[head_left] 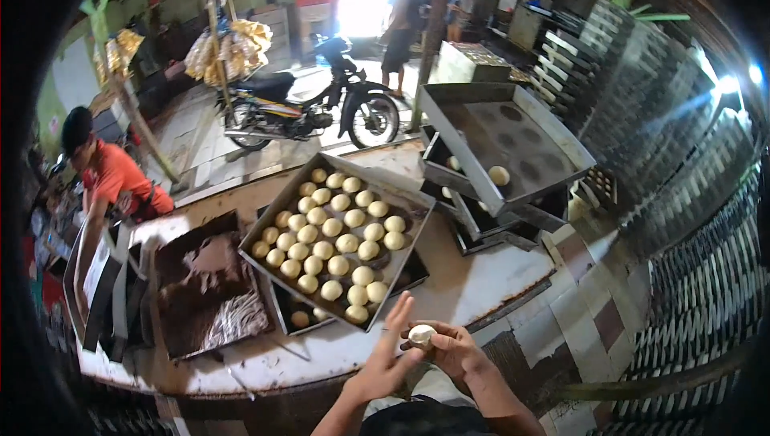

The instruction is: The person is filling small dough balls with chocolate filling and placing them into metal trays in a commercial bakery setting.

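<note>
A pale dough ball (422, 334) sits at the finger ends of the right hand (460, 354), its grip closed on it. The left hand (391, 356), fingers extended, stands just beside. Beyond, a tray (405, 259) of rounds (346, 243) tops the bench (477, 283).

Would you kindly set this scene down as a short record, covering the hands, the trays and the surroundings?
Right hand: curled around a pale dough piece
Left hand: fingers extended, beside the piece; contact unclear
Ball tray: metal, holding many pale yellow balls, set over another tray
Brown tray contents: dark brown mass, left of the ball tray
Tray stack: right side; one ball visible in the top tray
Worktable: white-topped
Background: parked motorcycle
Co-worker: orange shirt, far left
</note>
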Demonstrator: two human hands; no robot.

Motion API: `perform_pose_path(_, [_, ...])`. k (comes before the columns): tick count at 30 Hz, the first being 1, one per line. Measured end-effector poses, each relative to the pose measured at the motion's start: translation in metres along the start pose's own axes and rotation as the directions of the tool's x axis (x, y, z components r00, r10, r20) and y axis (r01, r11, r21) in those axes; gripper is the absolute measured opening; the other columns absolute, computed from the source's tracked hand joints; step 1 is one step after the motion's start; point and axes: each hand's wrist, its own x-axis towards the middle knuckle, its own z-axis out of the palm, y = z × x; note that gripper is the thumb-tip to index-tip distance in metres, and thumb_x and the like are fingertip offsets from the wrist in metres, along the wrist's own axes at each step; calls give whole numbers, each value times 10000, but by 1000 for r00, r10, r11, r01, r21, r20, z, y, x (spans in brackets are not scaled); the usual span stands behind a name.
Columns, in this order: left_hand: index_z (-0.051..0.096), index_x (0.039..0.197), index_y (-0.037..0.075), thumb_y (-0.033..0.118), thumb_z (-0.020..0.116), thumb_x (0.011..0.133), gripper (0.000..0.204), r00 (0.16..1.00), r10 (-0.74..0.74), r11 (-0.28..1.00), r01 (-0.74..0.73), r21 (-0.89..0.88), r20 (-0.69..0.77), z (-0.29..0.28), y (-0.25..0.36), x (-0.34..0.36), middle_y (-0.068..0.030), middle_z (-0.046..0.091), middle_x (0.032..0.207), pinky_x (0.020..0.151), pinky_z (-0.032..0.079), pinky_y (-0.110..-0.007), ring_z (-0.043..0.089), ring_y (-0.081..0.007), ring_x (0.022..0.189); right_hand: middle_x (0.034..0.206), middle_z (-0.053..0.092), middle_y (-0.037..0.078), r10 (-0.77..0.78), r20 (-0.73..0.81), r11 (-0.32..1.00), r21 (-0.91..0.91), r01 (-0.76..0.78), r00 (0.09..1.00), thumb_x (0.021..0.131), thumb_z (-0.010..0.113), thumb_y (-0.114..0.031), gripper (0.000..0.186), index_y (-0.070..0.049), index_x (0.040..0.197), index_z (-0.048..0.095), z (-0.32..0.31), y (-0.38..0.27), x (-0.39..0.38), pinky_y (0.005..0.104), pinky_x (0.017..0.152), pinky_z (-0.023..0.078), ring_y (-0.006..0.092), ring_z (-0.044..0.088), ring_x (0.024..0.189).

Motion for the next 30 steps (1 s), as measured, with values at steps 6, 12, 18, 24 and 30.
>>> perform_pose_path(6, [600, 1333, 9, 145, 658, 958, 403, 955, -59, 459, 284, 842, -290, -41, -78, 46, -251, 560, 1420, 1092, 407, -528, 502, -466, 1311, 1249, 695, 124, -348, 224, 595, -697, 399, 910, 959, 650, -112, 446, 21, 1382, 598, 13, -194, 17, 352, 1021, 512, 197, 663, 1132])
perform_pose_path(12, [602, 1253, 6, 128, 675, 924, 358, 923, -220, 381, 378, 844, -315, -54, -124, 50, -231, 647, 1262, 997, 482, -500, 579, -453, 1175, 1188, 682, 213, -662, 429, -497, -865, 69, 615, 906, 659, -54, 374, 19, 1273, 646, -9, -379, 88, 439, 974, 523, 426, 662, 1089])
perform_pose_path(18, [582, 1300, 12, 171, 745, 876, 482, 827, -229, 355, 562, 747, -513, -53, -133, 47, -297, 654, 1165, 940, 487, -543, 605, -498, 1081, 1477, 521, 274, -307, 4, -612, -766, -194, 952, 1025, 497, -231, 440, 62, 1347, 563, -63, -392, 115, 470, 1143, 424, 424, 520, 1343])
perform_pose_path(24, [658, 1259, 39, 284, 730, 876, 460, 744, -372, 128, 633, 763, -555, -58, -136, 43, -270, 694, 1116, 944, 503, -523, 649, -464, 1053, 1484, 539, 232, -401, 50, -616, -754, -228, 915, 1027, 543, -287, 453, 27, 1350, 590, -52, -376, 107, 448, 1141, 431, 374, 500, 1387])
perform_pose_path(30, [748, 998, 2, 211, 790, 848, 260, 822, -213, 331, 569, 753, -528, -56, -100, 52, -230, 718, 925, 858, 526, -472, 660, -415, 915, 1437, 584, 222, -467, 106, -614, -754, -235, 878, 991, 613, -276, 449, -9, 1351, 612, -53, -373, 106, 452, 1125, 441, 369, 523, 1366])
